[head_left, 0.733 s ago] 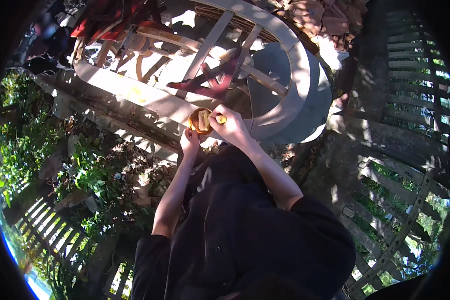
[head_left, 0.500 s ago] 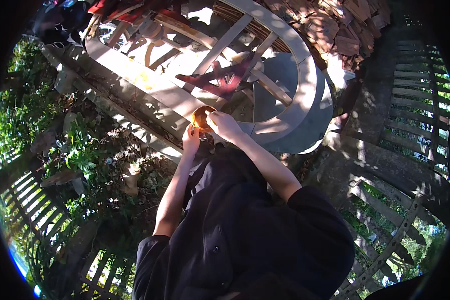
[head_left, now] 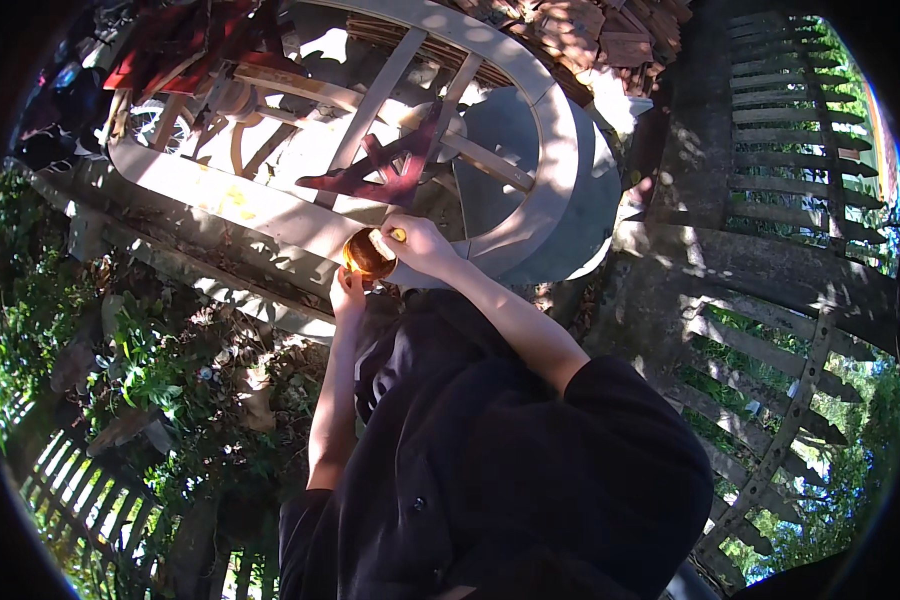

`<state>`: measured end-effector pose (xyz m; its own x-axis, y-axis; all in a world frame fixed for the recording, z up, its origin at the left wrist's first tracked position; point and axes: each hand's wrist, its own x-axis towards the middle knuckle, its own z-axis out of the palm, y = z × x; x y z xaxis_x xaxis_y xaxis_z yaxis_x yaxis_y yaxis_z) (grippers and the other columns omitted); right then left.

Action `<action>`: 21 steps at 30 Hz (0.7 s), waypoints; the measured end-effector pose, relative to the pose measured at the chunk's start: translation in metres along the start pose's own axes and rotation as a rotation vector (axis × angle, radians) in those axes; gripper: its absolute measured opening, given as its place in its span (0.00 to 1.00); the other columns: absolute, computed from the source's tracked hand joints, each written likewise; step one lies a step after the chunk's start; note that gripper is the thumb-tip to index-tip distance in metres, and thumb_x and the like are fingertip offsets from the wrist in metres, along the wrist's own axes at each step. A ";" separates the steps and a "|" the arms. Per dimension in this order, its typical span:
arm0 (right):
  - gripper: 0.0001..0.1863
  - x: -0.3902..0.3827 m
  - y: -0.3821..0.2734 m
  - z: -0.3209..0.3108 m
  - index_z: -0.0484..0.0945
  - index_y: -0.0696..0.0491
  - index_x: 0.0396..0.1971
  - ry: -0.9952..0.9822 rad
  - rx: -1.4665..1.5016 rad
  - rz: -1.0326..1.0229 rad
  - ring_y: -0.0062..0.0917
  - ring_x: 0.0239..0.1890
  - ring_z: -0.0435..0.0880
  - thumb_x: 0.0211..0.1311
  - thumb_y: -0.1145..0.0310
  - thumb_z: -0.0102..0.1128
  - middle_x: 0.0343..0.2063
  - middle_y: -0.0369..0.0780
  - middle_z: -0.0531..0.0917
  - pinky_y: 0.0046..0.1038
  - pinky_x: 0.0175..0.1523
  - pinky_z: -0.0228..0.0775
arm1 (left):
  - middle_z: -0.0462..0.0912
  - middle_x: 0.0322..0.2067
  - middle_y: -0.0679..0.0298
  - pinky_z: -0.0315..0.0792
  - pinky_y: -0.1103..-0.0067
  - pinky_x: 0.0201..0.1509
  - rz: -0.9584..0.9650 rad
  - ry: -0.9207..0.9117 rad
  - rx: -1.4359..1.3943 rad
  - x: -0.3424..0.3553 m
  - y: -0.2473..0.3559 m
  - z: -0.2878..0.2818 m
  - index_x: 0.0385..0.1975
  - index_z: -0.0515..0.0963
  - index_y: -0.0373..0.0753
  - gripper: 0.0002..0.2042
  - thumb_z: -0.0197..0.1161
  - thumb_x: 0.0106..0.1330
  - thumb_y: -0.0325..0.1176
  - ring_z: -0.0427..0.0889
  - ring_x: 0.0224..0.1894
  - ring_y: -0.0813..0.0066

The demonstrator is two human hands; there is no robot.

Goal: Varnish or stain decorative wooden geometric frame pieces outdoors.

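Observation:
A round orange-brown cup (head_left: 361,262) with a dark inside is in front of my body, beside the near edge of the pale wooden frame (head_left: 290,222). My left hand (head_left: 347,292) grips its near side, fingers closed on the wall. My right hand (head_left: 420,246) is closed around a brush (head_left: 381,243) with a pale head and a yellow handle end. The brush head is over the cup's rim; whether it touches the inside I cannot tell.
A dark red slatted wooden piece (head_left: 385,172) lies across the frame's slats. Behind are stacked reddish tiles (head_left: 625,40) and more red pieces (head_left: 185,50). Plants (head_left: 150,345) grow at left; a weathered picket fence (head_left: 770,400) stands at right.
The whole view has shifted, so the frame and tiles sit further left. My right hand has turned at the cup, and the brush's pale head and yellow end now show.

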<state>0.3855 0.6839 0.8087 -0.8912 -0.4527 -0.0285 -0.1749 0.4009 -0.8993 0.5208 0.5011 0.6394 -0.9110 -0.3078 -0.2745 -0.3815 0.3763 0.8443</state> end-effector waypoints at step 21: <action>0.37 0.056 0.291 -0.230 0.67 0.57 0.61 0.488 -1.186 0.020 0.44 0.68 0.64 0.62 0.45 0.59 0.63 0.51 0.69 0.54 0.70 0.49 | 0.84 0.41 0.50 0.74 0.72 0.46 -0.252 0.710 -0.159 -0.029 0.103 0.049 0.56 0.75 0.35 0.16 0.48 0.76 0.37 0.84 0.42 0.56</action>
<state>0.1881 0.9583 0.6454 -0.9144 -0.2016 0.3510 -0.1990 0.9790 0.0437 0.5002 0.5914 0.7123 -0.4597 -0.8751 -0.1514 -0.4880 0.1064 0.8663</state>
